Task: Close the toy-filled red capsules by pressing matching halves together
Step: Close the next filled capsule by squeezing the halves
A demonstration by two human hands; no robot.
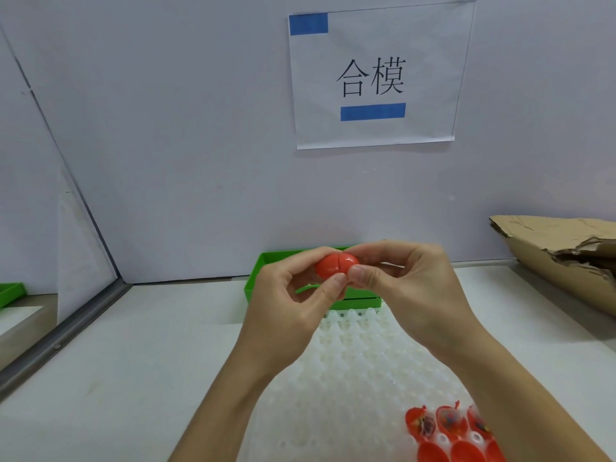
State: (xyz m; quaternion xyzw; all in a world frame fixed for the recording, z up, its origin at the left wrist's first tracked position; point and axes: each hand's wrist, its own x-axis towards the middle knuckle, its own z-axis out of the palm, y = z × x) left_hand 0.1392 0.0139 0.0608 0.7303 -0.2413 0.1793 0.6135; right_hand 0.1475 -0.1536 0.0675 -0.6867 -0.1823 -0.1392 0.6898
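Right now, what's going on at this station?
A person holds one red capsule in both hands above the green bin, left hand and right hand each with a fingertip grip on one half. The halves meet, with a dark seam line between them. On the white tray, at its near right corner, open toy-filled capsules wait to be closed.
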